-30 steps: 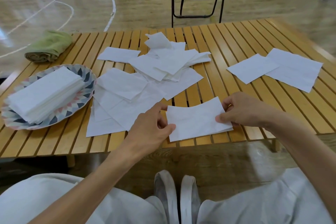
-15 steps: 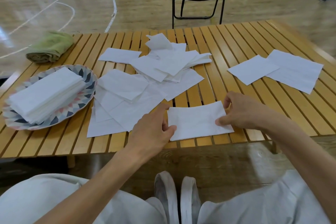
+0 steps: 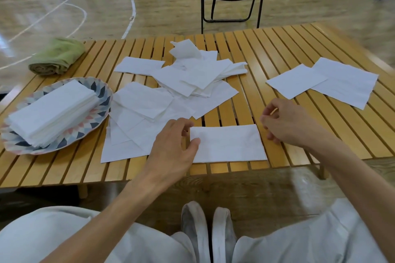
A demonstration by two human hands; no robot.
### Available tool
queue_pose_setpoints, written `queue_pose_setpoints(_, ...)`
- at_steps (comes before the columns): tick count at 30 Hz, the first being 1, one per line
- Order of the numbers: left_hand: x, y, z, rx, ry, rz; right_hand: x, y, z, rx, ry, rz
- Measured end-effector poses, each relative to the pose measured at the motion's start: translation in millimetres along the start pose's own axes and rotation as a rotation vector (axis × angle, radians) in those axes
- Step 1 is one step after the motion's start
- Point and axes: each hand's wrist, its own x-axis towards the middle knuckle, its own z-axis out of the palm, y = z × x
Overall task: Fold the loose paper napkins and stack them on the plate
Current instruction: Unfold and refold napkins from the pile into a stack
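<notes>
Folded napkin [image 3: 228, 143] flat on slatted table [image 3: 277, 53], left hand [image 3: 173, 145] touching its edge

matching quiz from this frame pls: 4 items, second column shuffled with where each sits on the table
Things:
1. plate
2. green towel
3. folded napkin
4. two flat napkins

Places:
A. far left corner
B. right side
C. near edge, between the hands
D. left side, bearing a white stack

Pairs: 1-D, 2-A, 3-C, 4-B
</notes>
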Motion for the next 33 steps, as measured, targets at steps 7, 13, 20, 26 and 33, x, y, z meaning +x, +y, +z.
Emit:
queue_pose_setpoints(7, 9, 4, -8, -0.65, 0.046, -0.45, -1, 1, -3, 0.232, -0.107, 0.092)
queue_pose_setpoints(13, 10, 6, -8, -0.638, 0.099, -0.458, -2, -3, -3, 0.279, -0.093, 0.098)
queue_pose_setpoints(20, 7, 10, -6, -0.618, 0.078, -0.445, -3, -4, 1, 0.327, -0.112, 0.104)
queue_pose_setpoints(26, 8, 7, -9, -0.45, 0.09, -0.368, -2, -5, 2, 0.299, -0.09, 0.093)
queue_pose_setpoints(33, 22, -24, -27, 0.423, 0.202, -0.074, -2, -3, 3, 0.195, -0.023, 0.019)
